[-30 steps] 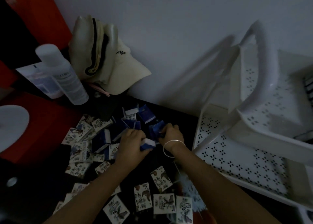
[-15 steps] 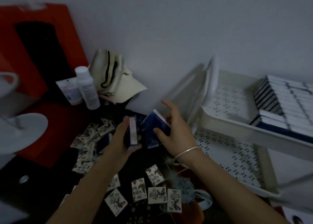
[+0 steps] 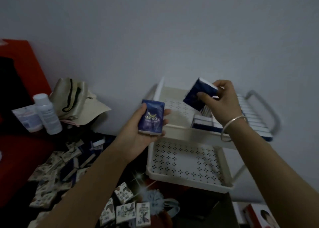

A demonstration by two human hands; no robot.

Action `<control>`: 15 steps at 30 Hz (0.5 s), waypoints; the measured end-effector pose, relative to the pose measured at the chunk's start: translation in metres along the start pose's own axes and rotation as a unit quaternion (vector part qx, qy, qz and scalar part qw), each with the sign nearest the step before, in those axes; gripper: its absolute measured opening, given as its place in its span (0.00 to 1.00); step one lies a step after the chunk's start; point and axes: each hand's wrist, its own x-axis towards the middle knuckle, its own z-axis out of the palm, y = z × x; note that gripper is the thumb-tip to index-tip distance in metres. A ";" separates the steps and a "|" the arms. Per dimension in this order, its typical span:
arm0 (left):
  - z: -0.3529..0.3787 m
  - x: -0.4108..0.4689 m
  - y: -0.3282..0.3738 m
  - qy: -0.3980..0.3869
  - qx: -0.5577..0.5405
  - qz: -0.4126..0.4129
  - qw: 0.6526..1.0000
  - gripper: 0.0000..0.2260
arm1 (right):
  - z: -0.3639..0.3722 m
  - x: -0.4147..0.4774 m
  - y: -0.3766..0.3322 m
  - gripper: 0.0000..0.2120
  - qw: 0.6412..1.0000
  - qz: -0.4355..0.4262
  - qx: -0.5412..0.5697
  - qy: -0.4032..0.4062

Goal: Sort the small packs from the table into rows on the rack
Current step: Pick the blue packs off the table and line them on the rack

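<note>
My left hand (image 3: 138, 134) grips a dark blue pack (image 3: 151, 117) upright, just left of the white rack (image 3: 174, 131). My right hand (image 3: 219, 102), with a silver bangle on its wrist, pinches a second blue pack (image 3: 195, 93) tilted above the rack's upper tray. Rows of blue packs (image 3: 250, 119) stand in that upper tray behind my right wrist. The lower perforated tray (image 3: 186, 162) holds nothing. Several loose packs (image 3: 57, 169), blue ones and white illustrated ones, lie scattered on the dark table at lower left.
A cream cap (image 3: 77, 102) and a white bottle (image 3: 47, 114) stand against the wall at left, beside a small pouch (image 3: 25, 117). A red surface (image 3: 19, 141) borders the table. A row of illustrated packs (image 3: 126, 212) lies near the bottom.
Both hands have lifted from the pile with a blue pack each. The right hand has moved right and up over the upper tray; the left hand has turned its pack face up by the rack.
</note>
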 end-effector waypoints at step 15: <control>0.052 0.126 -0.026 0.167 0.500 0.186 0.829 0.04 | -0.017 0.033 0.064 0.11 0.927 -0.056 -0.329 -0.172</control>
